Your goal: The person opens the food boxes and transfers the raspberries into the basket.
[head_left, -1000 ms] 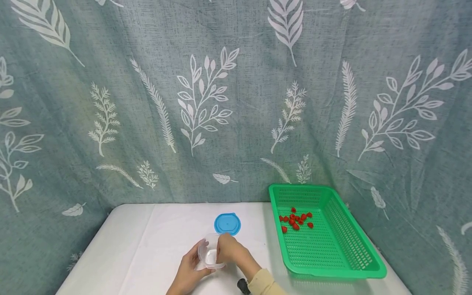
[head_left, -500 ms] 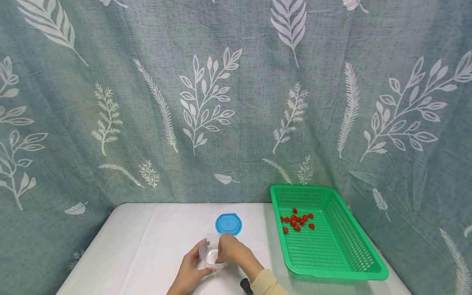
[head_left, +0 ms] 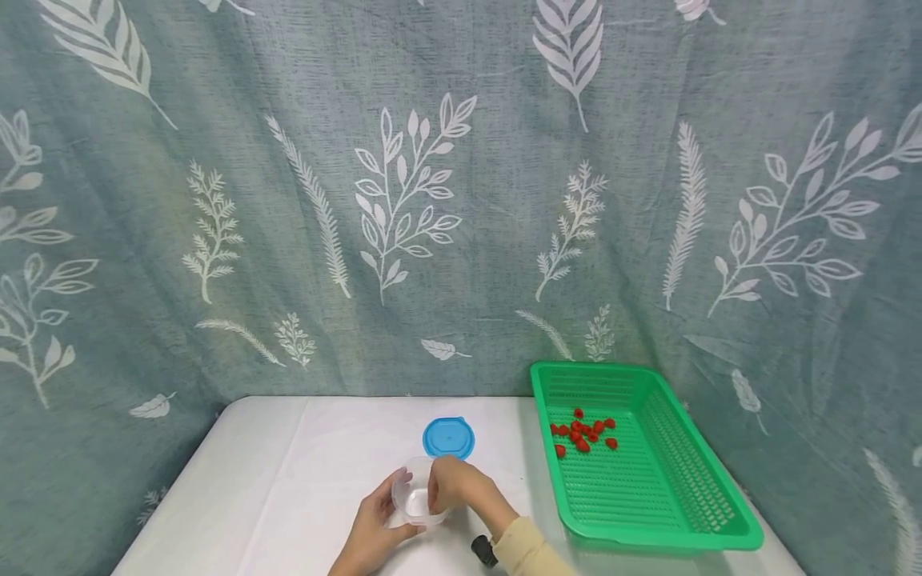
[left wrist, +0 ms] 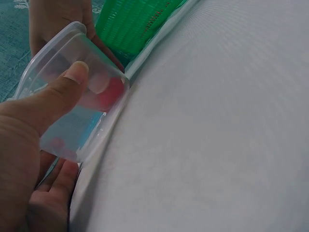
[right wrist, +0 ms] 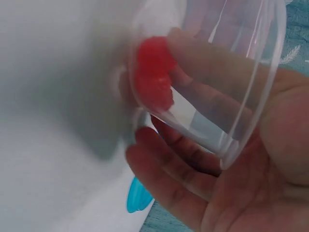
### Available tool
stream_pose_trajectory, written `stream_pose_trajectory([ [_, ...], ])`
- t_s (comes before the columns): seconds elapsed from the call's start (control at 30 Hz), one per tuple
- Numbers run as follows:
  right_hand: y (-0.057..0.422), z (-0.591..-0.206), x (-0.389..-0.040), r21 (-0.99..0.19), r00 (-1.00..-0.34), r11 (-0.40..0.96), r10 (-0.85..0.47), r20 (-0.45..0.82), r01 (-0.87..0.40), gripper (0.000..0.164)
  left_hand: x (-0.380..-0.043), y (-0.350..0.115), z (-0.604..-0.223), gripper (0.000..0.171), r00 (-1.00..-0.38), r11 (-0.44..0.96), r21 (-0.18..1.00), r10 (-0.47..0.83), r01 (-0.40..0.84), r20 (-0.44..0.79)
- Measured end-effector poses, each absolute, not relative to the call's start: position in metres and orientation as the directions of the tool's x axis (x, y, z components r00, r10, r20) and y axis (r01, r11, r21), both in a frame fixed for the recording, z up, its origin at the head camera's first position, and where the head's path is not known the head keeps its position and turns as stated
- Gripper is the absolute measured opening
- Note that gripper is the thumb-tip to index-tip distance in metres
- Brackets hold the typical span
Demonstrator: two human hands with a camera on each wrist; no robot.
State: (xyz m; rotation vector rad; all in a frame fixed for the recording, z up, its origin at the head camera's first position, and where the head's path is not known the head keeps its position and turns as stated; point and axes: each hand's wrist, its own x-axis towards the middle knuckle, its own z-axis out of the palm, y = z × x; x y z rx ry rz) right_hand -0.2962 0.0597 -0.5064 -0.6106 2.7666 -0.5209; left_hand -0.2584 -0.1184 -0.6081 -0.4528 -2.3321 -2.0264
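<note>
A clear plastic tub [head_left: 414, 510] stands on the white table, its opening tilted slightly. My left hand [head_left: 374, 524] grips its side, thumb [left wrist: 72, 77] on the near wall and fingers round the far wall. My right hand [head_left: 457, 484] reaches over the rim. In the right wrist view its thumb and a finger are inside the tub, pinching at red raspberries [right wrist: 154, 72] low against the bottom. The other fingers [right wrist: 169, 169] lie outside the wall. Through the left wrist view's clear plastic, a raspberry [left wrist: 112, 94] shows beside the bottom corner.
A blue lid [head_left: 448, 438] lies flat just behind the tub. To the right stands a green perforated basket [head_left: 648, 534] with several raspberries [head_left: 582, 446] at its left side. A patterned curtain [head_left: 461, 200] hangs behind the table.
Both hands keep their places at the tub, the right one still inside it. The whole head view has shifted slightly, so everything appears a little further right.
</note>
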Motion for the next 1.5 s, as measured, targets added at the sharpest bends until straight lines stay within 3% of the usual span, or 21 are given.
stream_pose_trajectory([
  [0.27,0.065,-0.517,-0.296,-0.591,-0.867,0.729,-0.489,-0.097,-0.345,0.014,-0.258,-0.119,-0.608,0.093,-0.957,0.103,0.967,0.198,0.234,0.211],
  [0.5,0.070,-0.526,-0.301,-0.634,-0.867,0.668,-0.498,0.008,-0.389,0.012,-0.260,-0.118,-0.607,0.093,-0.954,0.109,0.963,0.204,0.247,0.221],
  [0.93,0.079,-0.538,-0.299,-0.768,-0.880,0.440,-0.323,0.347,-0.465,0.007,-0.260,-0.115,-0.609,0.093,-0.957,0.099,0.966,0.193,0.240,0.218],
  [1.5,0.102,-0.487,-0.277,-0.831,-0.885,0.321,-0.272,0.379,-0.455,0.010,-0.260,-0.116,-0.605,0.092,-0.966,0.101,0.971,0.167,0.217,0.199],
])
